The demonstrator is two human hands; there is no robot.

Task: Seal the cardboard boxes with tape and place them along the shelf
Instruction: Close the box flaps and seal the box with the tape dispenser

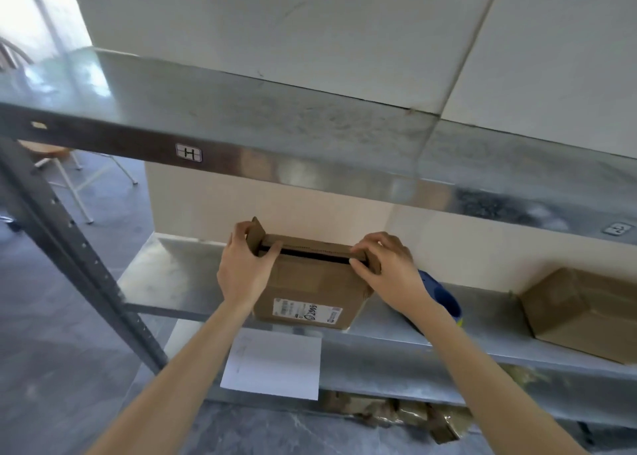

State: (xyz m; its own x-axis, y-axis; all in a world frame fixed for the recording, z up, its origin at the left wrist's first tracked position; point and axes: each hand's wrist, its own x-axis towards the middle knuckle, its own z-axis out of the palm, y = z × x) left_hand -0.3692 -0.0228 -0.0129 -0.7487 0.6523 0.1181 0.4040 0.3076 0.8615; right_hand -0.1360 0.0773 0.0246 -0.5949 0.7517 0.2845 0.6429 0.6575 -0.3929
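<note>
A brown cardboard box (pixel 310 289) with a white shipping label stands on the middle metal shelf (pixel 165 282), its top flaps nearly together with a dark gap between them. My left hand (pixel 244 268) grips the box's left end, fingers curled round an upright side flap. My right hand (pixel 389 265) grips the right end, fingers curled over the top flaps. A blue tape dispenser (pixel 444 298) lies on the shelf just right of the box, partly hidden behind my right forearm. A second cardboard box (pixel 579 313) sits at the far right of the same shelf.
The upper shelf (pixel 275 123) with an "H" label overhangs the work spot. A grey slotted upright (pixel 69 241) runs down the left. A white paper sheet (pixel 275 365) hangs off the shelf front. Flattened cardboard (pixel 396 413) lies on the floor below; chairs stand far left.
</note>
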